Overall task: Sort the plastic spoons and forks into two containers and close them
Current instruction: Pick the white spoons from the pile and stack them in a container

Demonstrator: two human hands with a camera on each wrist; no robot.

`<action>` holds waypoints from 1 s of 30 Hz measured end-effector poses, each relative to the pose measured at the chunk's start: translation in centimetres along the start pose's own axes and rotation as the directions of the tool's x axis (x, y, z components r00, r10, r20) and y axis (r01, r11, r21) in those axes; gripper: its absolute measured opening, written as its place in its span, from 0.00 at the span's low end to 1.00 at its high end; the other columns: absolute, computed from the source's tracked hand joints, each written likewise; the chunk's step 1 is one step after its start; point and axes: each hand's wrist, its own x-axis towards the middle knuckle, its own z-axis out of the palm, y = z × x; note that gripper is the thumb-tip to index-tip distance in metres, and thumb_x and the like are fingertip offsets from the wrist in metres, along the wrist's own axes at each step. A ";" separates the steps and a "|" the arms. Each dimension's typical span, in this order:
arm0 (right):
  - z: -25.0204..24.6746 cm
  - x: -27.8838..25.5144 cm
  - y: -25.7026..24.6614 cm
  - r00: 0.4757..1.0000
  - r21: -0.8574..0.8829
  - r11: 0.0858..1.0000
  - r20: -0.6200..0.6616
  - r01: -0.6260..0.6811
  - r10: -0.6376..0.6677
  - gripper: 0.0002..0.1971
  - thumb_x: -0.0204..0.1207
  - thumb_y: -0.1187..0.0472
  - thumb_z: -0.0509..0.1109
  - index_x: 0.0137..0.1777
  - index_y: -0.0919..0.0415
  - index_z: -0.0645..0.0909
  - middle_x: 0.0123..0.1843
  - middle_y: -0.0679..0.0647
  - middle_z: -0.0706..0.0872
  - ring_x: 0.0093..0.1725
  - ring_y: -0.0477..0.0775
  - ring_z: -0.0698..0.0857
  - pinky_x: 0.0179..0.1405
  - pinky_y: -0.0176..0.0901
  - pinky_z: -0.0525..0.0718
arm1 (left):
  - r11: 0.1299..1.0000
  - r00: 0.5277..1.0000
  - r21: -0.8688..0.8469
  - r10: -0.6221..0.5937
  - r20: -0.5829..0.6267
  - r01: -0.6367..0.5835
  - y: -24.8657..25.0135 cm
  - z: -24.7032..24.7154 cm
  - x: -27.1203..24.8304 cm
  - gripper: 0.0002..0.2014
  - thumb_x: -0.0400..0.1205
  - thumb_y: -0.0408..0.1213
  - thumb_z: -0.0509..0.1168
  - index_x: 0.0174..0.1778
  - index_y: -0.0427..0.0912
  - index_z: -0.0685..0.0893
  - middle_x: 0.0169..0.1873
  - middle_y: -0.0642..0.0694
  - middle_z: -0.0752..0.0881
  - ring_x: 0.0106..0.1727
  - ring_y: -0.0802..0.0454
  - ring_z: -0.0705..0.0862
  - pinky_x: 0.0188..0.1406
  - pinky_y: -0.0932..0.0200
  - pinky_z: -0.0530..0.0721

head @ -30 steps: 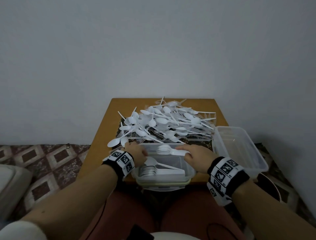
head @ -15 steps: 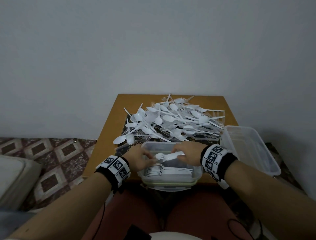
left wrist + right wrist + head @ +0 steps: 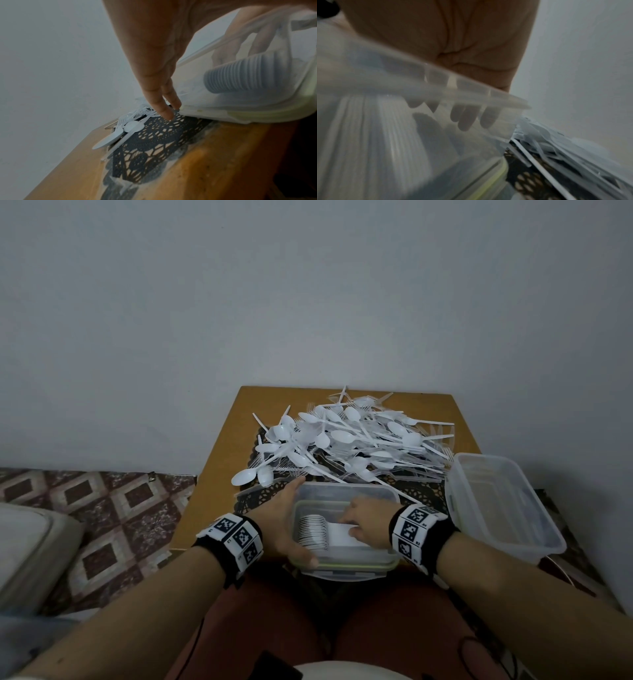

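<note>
The left hand (image 3: pixel 282 522) lies spread flat against the outer left wall of the clear container (image 3: pixel 346 491), fingers straight, thumb at its near corner. The right hand (image 3: pixel 368 520) reaches inside, fingers straight and resting on the handles of the stacked spoons (image 3: pixel 313 534). Beyond both hands, a loose heap of spoons and forks (image 3: pixel 356 440) covers the surface (image 3: pixel 219 474). A 2nd container (image 3: pixel 496 508) sits right of the right hand.
</note>
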 end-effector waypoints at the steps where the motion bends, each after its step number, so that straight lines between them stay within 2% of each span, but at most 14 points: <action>1: 0.2 -0.1 -0.1 1.000 0.035 0.999 0.002 0.004 -0.004 0.21 0.87 0.54 0.57 0.78 0.51 0.72 0.73 0.58 0.73 0.71 0.61 0.75 0.70 0.55 0.73 | 1.000 1.000 -0.008 0.000 0.003 0.000 0.1 0.0 0.0 0.77 0.45 0.67 0.84 0.81 0.66 0.35 0.84 0.55 0.55 0.83 0.55 0.57 0.82 0.42 0.62; 3: 0.5 -0.3 -0.2 1.000 0.097 0.995 0.001 0.000 0.000 0.22 0.87 0.54 0.57 0.80 0.51 0.70 0.73 0.59 0.72 0.72 0.62 0.74 0.71 0.56 0.73 | 1.000 1.000 -0.013 -0.002 0.001 0.002 0.3 -0.1 0.0 0.78 0.45 0.66 0.85 0.81 0.64 0.36 0.83 0.54 0.58 0.83 0.54 0.59 0.82 0.43 0.63; 6: 0.8 -0.5 -0.2 1.000 0.141 0.990 -0.007 -0.007 0.008 0.24 0.87 0.56 0.55 0.83 0.44 0.64 0.80 0.59 0.67 0.79 0.60 0.67 0.77 0.55 0.66 | 1.000 1.000 0.004 -0.009 -0.015 0.010 0.5 -0.1 0.1 0.78 0.44 0.68 0.83 0.82 0.62 0.36 0.83 0.52 0.60 0.82 0.52 0.62 0.81 0.44 0.64; 8: 0.8 -0.4 -0.2 1.000 0.149 0.989 -0.007 -0.013 0.014 0.24 0.87 0.57 0.54 0.82 0.43 0.64 0.81 0.60 0.65 0.81 0.59 0.64 0.80 0.56 0.62 | 0.999 1.000 0.032 -0.004 -0.020 0.005 0.6 -0.2 0.1 0.78 0.45 0.69 0.82 0.82 0.61 0.35 0.83 0.51 0.61 0.82 0.51 0.62 0.82 0.45 0.64; 14: 0.2 -1.0 -0.3 0.999 0.197 0.979 0.022 -0.042 0.038 0.26 0.87 0.58 0.54 0.84 0.43 0.60 0.84 0.61 0.62 0.83 0.60 0.61 0.81 0.52 0.60 | 0.999 1.000 0.033 0.011 0.002 -0.011 1.0 -0.8 0.0 0.76 0.49 0.69 0.82 0.83 0.58 0.35 0.84 0.52 0.56 0.83 0.52 0.57 0.83 0.43 0.60; 16: -0.3 -1.5 -0.3 0.999 0.239 0.971 0.027 -0.028 0.022 0.26 0.87 0.59 0.55 0.84 0.46 0.60 0.84 0.61 0.63 0.82 0.59 0.63 0.80 0.49 0.62 | 0.996 1.000 0.085 -0.010 -0.028 0.012 1.3 -1.8 -0.1 0.71 0.53 0.75 0.75 0.84 0.56 0.41 0.83 0.51 0.59 0.82 0.50 0.62 0.80 0.44 0.65; 18: -1.2 -2.1 0.1 0.999 0.263 0.965 0.032 -0.003 -0.006 0.25 0.87 0.59 0.55 0.84 0.47 0.61 0.84 0.59 0.64 0.81 0.58 0.66 0.78 0.46 0.65 | 0.994 0.995 0.107 -0.025 -0.100 0.036 1.8 -3.2 -0.2 0.65 0.56 0.83 0.63 0.85 0.53 0.48 0.83 0.49 0.62 0.80 0.50 0.66 0.76 0.48 0.69; 20: -2.6 -2.8 0.8 0.999 0.280 0.960 0.045 0.000 -0.013 0.24 0.88 0.58 0.54 0.83 0.46 0.63 0.83 0.55 0.67 0.79 0.56 0.70 0.75 0.46 0.69 | 0.994 0.981 0.086 -0.050 -0.187 0.067 2.5 -5.1 0.1 0.62 0.59 0.86 0.51 0.85 0.49 0.53 0.81 0.47 0.66 0.78 0.49 0.69 0.73 0.49 0.70; 22: -4.2 -3.4 1.9 0.999 0.329 0.944 0.051 -0.023 0.006 0.22 0.87 0.55 0.55 0.81 0.47 0.67 0.78 0.52 0.73 0.73 0.54 0.76 0.71 0.46 0.75 | 0.992 0.961 0.070 -0.080 -0.264 0.102 2.9 -7.4 0.7 0.58 0.61 0.82 0.47 0.83 0.47 0.58 0.79 0.44 0.70 0.75 0.47 0.73 0.71 0.49 0.72; 24: -6.1 -3.6 3.5 0.999 0.390 0.920 0.014 -0.042 0.040 0.20 0.87 0.54 0.56 0.77 0.47 0.71 0.72 0.48 0.78 0.66 0.52 0.82 0.66 0.49 0.81 | 0.990 0.952 0.076 -0.094 -0.292 0.121 2.9 -9.9 1.8 0.54 0.64 0.78 0.48 0.82 0.45 0.61 0.76 0.43 0.73 0.73 0.46 0.76 0.72 0.47 0.74; 27: -9.3 -2.7 7.0 0.987 0.380 0.921 -0.093 -0.090 0.135 0.17 0.86 0.52 0.58 0.74 0.48 0.75 0.65 0.46 0.83 0.61 0.47 0.82 0.63 0.42 0.78 | 0.974 0.942 0.150 -0.114 -0.314 0.168 2.9 -13.1 3.8 0.42 0.76 0.70 0.54 0.80 0.44 0.65 0.73 0.43 0.76 0.69 0.47 0.79 0.65 0.51 0.77; 30: -12.3 -0.3 11.5 0.944 0.304 0.924 -0.162 -0.231 0.289 0.17 0.85 0.53 0.60 0.72 0.50 0.77 0.66 0.49 0.84 0.61 0.50 0.81 0.59 0.41 0.75 | 0.945 0.939 0.248 -0.128 -0.319 0.214 3.1 -15.4 6.3 0.34 0.81 0.62 0.60 0.79 0.46 0.67 0.72 0.44 0.77 0.68 0.47 0.79 0.62 0.52 0.76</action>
